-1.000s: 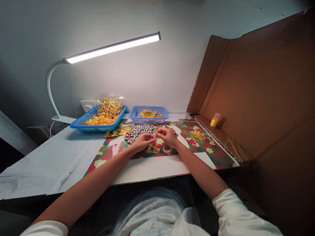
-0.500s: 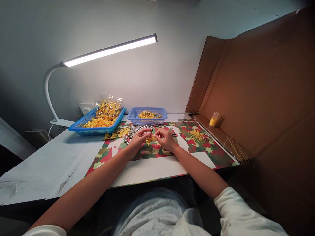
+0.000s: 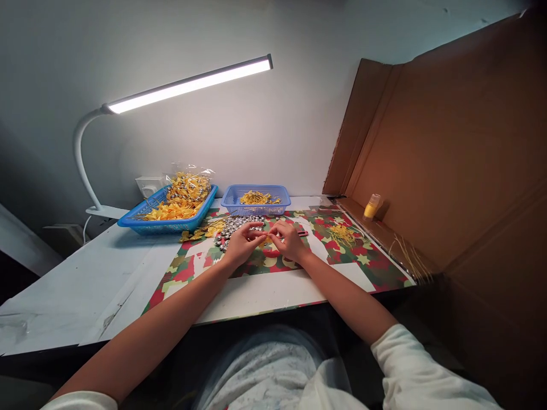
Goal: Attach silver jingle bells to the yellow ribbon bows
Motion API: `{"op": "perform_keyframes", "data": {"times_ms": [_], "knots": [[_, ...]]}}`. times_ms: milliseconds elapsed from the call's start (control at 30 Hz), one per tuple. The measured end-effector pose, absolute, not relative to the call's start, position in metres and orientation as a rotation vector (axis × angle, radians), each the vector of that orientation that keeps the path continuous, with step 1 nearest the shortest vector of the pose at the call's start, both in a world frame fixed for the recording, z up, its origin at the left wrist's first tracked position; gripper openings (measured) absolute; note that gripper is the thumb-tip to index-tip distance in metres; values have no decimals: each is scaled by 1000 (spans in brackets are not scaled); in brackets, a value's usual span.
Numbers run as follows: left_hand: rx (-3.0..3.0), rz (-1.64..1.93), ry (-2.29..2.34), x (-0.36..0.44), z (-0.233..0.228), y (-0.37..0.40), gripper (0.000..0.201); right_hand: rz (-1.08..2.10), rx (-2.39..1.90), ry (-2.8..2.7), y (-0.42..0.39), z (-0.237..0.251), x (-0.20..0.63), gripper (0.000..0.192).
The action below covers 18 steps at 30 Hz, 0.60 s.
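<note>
One huge cardboard panel (image 3: 448,142) walls off the right side, and here's the bench (image 3: 85,279), a camouflage-patterned sheet (image 3: 384,265) across its working end! The lit lamp (image 3: 192,87) stretches over from the left; under it the bright blue basket (image 3: 171,226) is heaped with yellow pieces, and to its right the paler blue basket (image 3: 256,210) carries a smaller heap. Front and centre, the hands: left hand (image 3: 243,246) with fingers loosely bent and partly spread, right hand (image 3: 289,241) with thumb and fingers drawn in tight, their fingertips meeting over the sheet. Just beyond the left hand sits a pile of silver beads (image 3: 239,225), loose yellow flowers (image 3: 209,229) at its left edge; well out to the right of the right hand, a tangle of yellow strands (image 3: 343,234). Right behind that hand pokes a red handle (image 3: 303,233). And the smallest of the lot, a yellow piece (image 3: 268,242), shows right at the meeting fingertips, between the two hands and mostly covered; whether either has a firm hold on it, I can't tell.
</note>
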<state>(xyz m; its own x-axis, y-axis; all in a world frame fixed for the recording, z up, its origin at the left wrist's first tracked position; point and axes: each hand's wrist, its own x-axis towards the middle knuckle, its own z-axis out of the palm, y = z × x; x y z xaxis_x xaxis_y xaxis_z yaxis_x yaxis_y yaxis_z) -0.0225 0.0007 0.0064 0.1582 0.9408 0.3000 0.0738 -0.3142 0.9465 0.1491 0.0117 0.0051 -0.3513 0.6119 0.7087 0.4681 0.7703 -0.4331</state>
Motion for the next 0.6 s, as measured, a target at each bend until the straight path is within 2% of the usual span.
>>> {"op": "perform_keyframes", "data": {"times_ms": [167,333,600], "knots": [[1900,1236,1196,-24,9,-3,35,134,-863,-2134,10,1,149,9],[1999,1191,1168,-24,8,-2,24,210,-862,-2132,10,-1,145,10],[1830,1183,1026,-28,1,6,33,678,-853,-1996,26,-7,149,7]]}}
